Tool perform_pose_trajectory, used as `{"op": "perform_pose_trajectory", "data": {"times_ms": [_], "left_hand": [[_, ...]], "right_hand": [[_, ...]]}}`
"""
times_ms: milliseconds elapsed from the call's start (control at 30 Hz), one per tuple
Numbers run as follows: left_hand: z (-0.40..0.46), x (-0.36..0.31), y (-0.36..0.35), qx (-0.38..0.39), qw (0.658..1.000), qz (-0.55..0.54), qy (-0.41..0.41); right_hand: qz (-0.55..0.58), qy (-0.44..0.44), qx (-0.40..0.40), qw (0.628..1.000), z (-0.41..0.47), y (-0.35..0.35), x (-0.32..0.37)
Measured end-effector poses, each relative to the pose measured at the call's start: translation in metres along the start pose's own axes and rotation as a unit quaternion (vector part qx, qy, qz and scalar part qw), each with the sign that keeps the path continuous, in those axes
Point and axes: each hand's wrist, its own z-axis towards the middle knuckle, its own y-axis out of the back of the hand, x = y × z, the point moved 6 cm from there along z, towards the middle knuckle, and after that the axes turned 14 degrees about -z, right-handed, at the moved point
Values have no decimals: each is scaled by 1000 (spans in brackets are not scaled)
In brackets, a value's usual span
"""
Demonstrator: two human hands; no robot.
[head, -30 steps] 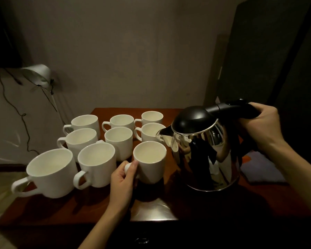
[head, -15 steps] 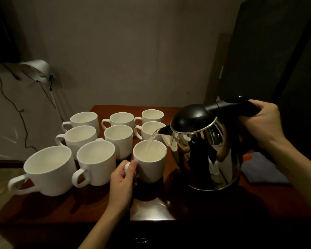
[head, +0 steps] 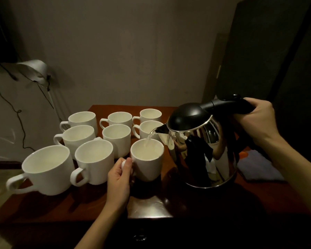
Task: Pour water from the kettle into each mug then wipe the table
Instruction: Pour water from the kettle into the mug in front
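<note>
A dim room with a plain grey wall holds a dark reddish-brown tabletop (head: 196,203), and a desk lamp (head: 35,70) with trailing cables leans against the wall well to the left of the kettle. The kettle (head: 203,150), polished steel with a black lid and black handle, is tilted with its spout pointing left, and a thin stream of water (head: 150,139) falls from the spout into the nearest mug (head: 147,159), which stands just left of the kettle. Water shows low inside that mug. The right hand (head: 258,119) is curled round the kettle's black handle and carries it. The left hand (head: 119,174) pinches the handle of the mug being filled, thumb on top.

Eight more white mugs (head: 93,163) stand upright to the left of and behind the kettle's spout, in rough rows of three. The largest mug (head: 47,170) sits farthest left of the kettle, at the tabletop's near edge. Whether any of these hold water cannot be told in the low light. A folded blue-grey cloth (head: 258,167) lies on the tabletop just right of the kettle, partly hidden by the right forearm.
</note>
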Motion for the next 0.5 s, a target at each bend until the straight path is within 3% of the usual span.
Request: {"op": "perform_pose_trajectory", "data": {"times_ms": [233,500], "left_hand": [[-1,-5,-4,-3,1000,15,-22],[5,-6,-7,11,1000,11,9]], "right_hand": [[-5,-2,-2,1000,1,0,-1],[-15,11,-8,1000,1,2,6]]}}
